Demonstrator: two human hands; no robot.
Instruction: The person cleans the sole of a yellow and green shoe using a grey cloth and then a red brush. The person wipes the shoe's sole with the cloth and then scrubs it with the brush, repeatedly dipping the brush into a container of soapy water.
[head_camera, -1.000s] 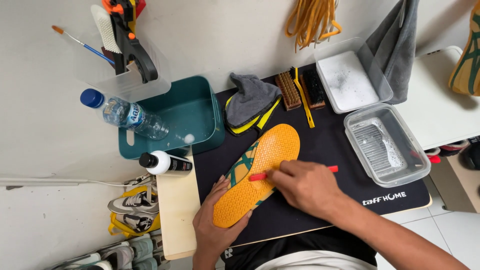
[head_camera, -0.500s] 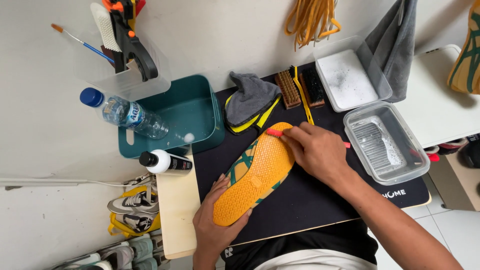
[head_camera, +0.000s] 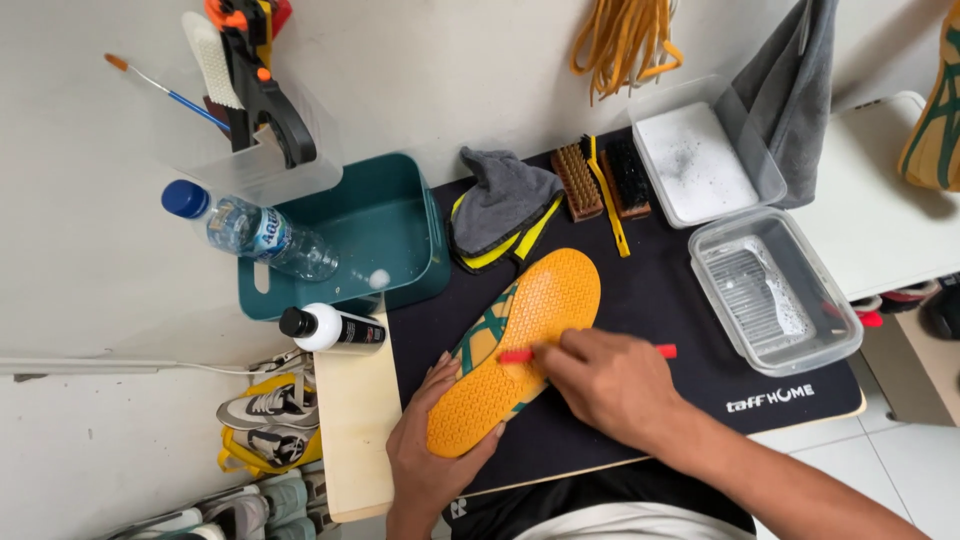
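Seen under the right hand (head_camera: 610, 385): a matt orange rubber shoe sole (head_camera: 515, 350) with a rough, dotted tread, crossed by a thin red plastic brush handle (head_camera: 665, 351). Laid on a smooth, matt black mat (head_camera: 660, 300) over a pale wooden table (head_camera: 355, 430). Near the mat's far edge: soft grey cloth (head_camera: 505, 195), bristly brushes (head_camera: 605, 178), clear glossy plastic tubs (head_camera: 775, 290).

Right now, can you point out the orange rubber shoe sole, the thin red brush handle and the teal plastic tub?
orange rubber shoe sole (head_camera: 545, 300), head view, on the textured forefoot.
thin red brush handle (head_camera: 664, 351), head view, on the end past the right hand.
teal plastic tub (head_camera: 432, 235), head view, on its right rim.
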